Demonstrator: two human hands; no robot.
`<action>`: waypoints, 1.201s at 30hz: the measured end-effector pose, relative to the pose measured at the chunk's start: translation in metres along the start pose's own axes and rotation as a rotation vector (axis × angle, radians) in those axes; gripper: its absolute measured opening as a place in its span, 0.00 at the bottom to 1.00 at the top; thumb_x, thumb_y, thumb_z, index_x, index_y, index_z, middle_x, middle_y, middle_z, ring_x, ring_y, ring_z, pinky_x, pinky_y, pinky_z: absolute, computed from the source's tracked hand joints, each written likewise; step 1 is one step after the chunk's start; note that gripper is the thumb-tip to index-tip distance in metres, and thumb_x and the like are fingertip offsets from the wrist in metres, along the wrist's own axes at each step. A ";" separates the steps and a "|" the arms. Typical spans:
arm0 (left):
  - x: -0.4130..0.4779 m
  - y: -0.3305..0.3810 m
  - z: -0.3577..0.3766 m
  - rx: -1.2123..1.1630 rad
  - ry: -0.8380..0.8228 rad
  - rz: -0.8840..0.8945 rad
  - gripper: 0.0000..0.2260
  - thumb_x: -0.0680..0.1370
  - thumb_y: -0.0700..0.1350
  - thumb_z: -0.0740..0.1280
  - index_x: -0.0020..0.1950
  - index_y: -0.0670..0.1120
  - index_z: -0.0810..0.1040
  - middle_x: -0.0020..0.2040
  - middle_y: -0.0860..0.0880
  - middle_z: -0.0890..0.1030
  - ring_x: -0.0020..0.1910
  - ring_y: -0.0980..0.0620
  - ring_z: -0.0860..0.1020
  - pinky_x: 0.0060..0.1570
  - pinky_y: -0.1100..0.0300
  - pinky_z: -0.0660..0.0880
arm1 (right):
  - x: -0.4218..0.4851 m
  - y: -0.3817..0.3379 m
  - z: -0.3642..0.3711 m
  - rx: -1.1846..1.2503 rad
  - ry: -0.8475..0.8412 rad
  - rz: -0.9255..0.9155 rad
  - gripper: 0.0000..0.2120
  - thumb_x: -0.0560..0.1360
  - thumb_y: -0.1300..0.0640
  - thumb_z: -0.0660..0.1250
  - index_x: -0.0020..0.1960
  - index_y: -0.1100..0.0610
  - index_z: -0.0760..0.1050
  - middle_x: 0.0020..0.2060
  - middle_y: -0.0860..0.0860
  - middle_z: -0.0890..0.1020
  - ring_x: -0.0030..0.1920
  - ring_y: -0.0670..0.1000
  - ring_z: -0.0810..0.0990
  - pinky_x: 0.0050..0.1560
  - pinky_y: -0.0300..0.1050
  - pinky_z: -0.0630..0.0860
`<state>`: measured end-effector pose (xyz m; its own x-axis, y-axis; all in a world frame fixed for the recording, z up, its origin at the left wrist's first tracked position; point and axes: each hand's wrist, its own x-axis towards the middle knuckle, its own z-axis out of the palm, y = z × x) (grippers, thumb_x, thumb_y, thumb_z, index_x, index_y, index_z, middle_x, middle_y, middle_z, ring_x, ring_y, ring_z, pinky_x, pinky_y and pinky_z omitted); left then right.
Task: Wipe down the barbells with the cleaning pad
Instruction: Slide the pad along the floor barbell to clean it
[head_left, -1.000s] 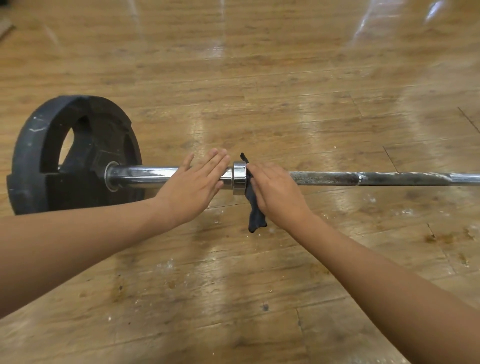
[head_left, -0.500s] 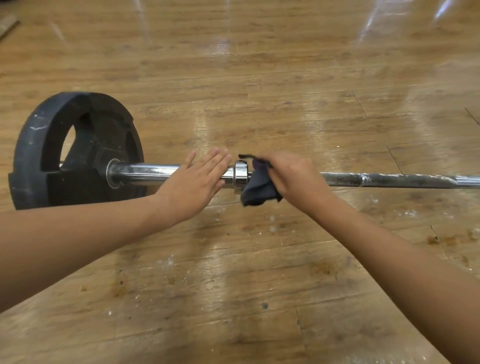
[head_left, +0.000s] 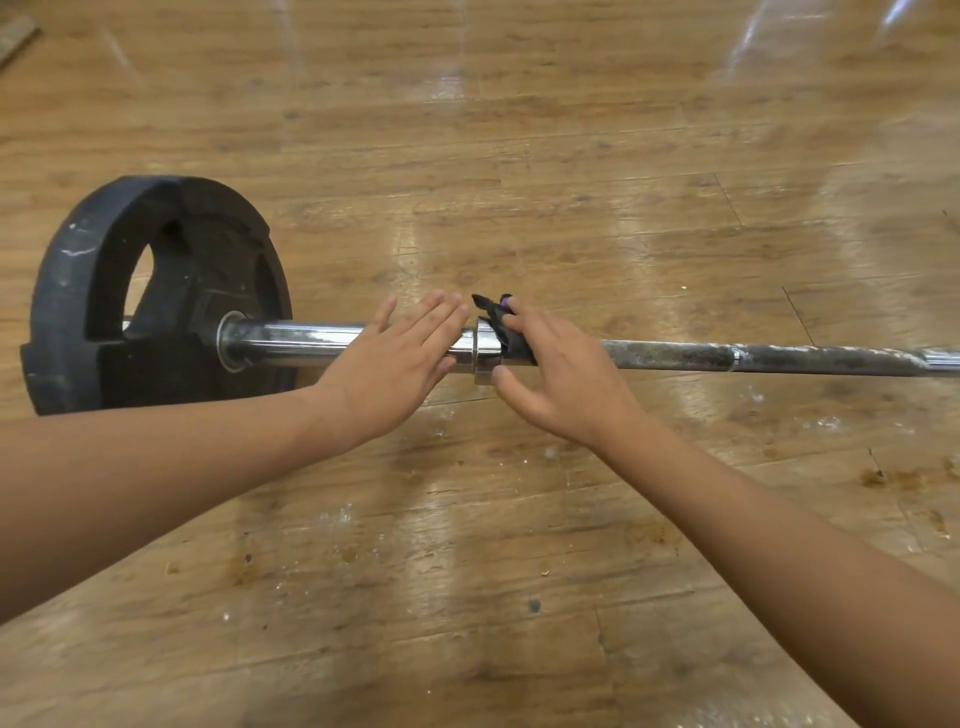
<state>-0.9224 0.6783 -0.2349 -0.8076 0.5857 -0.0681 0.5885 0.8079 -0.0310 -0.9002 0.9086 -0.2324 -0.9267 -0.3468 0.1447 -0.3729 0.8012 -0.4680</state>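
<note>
The barbell (head_left: 727, 358) lies on the wooden floor (head_left: 519, 156), with a black weight plate (head_left: 104, 291) on its left end. The left hand (head_left: 395, 364) rests flat on the chrome sleeve, fingers straight and together. The right hand (head_left: 566, 379) holds the dark cleaning pad (head_left: 511, 340) against the bar just beside the collar (head_left: 485, 351) (fingers over the pad, thumb below).
</note>
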 end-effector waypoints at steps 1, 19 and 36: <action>0.000 0.000 -0.001 -0.005 -0.005 -0.001 0.27 0.86 0.53 0.45 0.84 0.44 0.51 0.84 0.47 0.53 0.83 0.48 0.51 0.79 0.45 0.46 | 0.002 0.000 -0.004 0.031 0.008 0.003 0.23 0.76 0.49 0.64 0.67 0.62 0.76 0.69 0.55 0.77 0.65 0.54 0.78 0.65 0.52 0.75; 0.002 0.000 -0.002 -0.034 -0.025 -0.018 0.28 0.85 0.53 0.42 0.84 0.45 0.47 0.84 0.48 0.49 0.83 0.50 0.46 0.77 0.48 0.39 | -0.011 0.013 0.033 -0.281 0.188 -0.016 0.18 0.81 0.63 0.61 0.70 0.64 0.72 0.65 0.59 0.77 0.67 0.61 0.73 0.69 0.58 0.69; 0.003 0.003 -0.002 -0.059 -0.024 -0.037 0.27 0.87 0.52 0.44 0.84 0.45 0.45 0.84 0.49 0.47 0.83 0.51 0.43 0.78 0.45 0.39 | 0.006 0.006 0.025 -0.101 0.106 0.109 0.26 0.84 0.52 0.48 0.74 0.66 0.68 0.72 0.62 0.72 0.77 0.62 0.64 0.79 0.57 0.54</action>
<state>-0.9231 0.6820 -0.2331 -0.8275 0.5539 -0.0918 0.5542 0.8320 0.0248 -0.9064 0.8994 -0.2566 -0.9597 -0.2062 0.1909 -0.2676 0.8778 -0.3972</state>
